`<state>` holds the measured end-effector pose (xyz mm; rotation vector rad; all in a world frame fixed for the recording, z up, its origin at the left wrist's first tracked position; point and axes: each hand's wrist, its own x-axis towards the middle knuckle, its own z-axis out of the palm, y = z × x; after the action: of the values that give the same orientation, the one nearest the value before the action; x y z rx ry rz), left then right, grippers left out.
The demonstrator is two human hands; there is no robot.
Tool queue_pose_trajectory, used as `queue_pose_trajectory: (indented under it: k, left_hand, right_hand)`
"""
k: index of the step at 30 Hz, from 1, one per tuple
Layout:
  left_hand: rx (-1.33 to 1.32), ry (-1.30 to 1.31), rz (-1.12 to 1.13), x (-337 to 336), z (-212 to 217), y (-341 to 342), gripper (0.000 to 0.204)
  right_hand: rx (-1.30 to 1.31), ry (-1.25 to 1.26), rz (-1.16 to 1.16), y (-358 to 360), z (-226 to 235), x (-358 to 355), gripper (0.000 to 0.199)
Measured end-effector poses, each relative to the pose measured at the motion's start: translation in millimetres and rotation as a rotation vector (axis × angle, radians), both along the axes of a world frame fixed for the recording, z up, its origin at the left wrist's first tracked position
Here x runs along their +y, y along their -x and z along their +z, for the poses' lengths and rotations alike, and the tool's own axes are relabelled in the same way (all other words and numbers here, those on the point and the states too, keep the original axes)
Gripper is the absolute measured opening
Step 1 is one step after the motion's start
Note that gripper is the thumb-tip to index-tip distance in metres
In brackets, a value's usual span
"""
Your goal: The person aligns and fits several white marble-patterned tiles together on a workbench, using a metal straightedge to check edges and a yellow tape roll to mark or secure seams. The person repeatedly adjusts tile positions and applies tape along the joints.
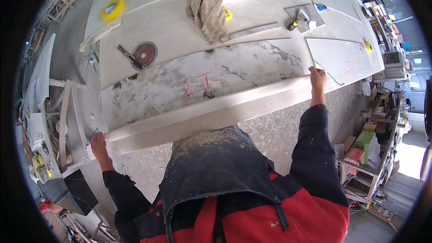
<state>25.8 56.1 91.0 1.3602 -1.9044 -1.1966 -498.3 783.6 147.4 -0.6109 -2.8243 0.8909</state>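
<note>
A long, pale stone-like strip [211,105] lies along the front edge of a marbled slab [171,87] that bears red handwritten marks. At the strip's left end, my left hand [101,147] is closed round the corner, its fingertips partly hidden. My right hand [318,80] grips the opposite end with bent fingers, beside a second pale slab [335,54]. Behind the marbled slab, a dark-handled knife [128,55] rests against a round disc [146,55] with a red centre.
Farther back lie a crumpled cloth [207,11], a yellow tape roll [112,10], a narrow strip [252,32] and a yellow-and-black-handled tool [294,23] on a small grey plate. Cluttered shelving [373,153] stands at right; a wooden frame [65,121] stands at left.
</note>
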Motion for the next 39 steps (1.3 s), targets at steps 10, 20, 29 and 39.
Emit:
queue_pose_trajectory:
  k: [10,20,29,39]
  left_hand:
    - [-0.487,0.291,-0.282,-48,-56,-11,0.037]
    - [-0.812,0.440,-0.398,-27,-45,0,0.042]
    - [-0.431,0.202,-0.229,22,-49,-90,0.026]
    - [0.183,-0.499,0.271,106,-9,-52,0.040]
  right_hand:
    - [-0.053,-0.233,0.149,15,-52,1,0.053]
    - [-0.178,-0.318,0.217,23,-60,32,0.039]
    - [-0.157,-0.229,0.096,-80,-45,56,0.036]
    - [-0.062,1.226,-0.456,-122,-113,90,0.043]
